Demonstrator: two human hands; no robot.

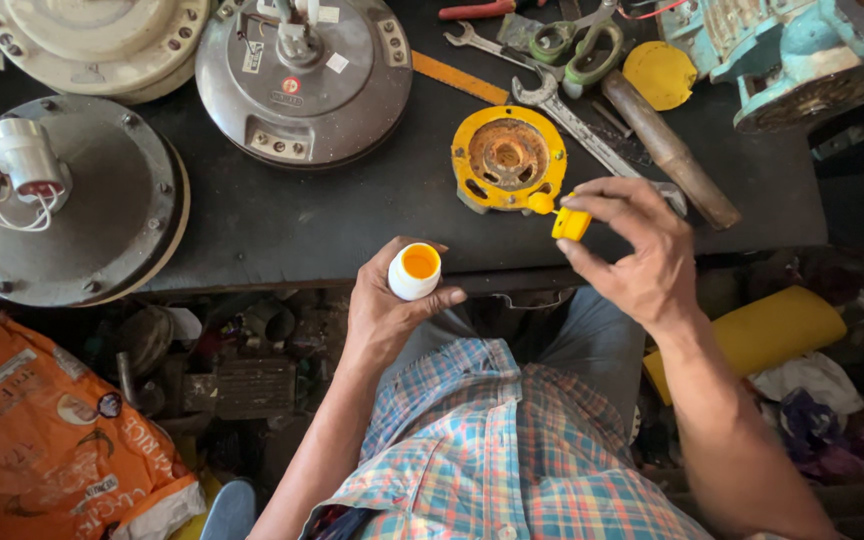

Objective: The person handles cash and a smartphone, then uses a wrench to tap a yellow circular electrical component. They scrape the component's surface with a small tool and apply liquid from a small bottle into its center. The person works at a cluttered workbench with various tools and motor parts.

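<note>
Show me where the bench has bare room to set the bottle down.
The widest bare patch of dark bench lies between the grey motor housing, the yellow rusty cover and the front edge, just above the left hand holding the white bottle. Behind the right hand, wrenches and scissors crowd it.

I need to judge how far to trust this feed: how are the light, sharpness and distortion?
Head view: soft daylight, no harsh glare; the left hand and its white bottle are sharp, as is the yellow cap in the right hand. Wide-angle bending curves the dark bench edge; the clutter under it lies in shadow, hard to read.
</note>
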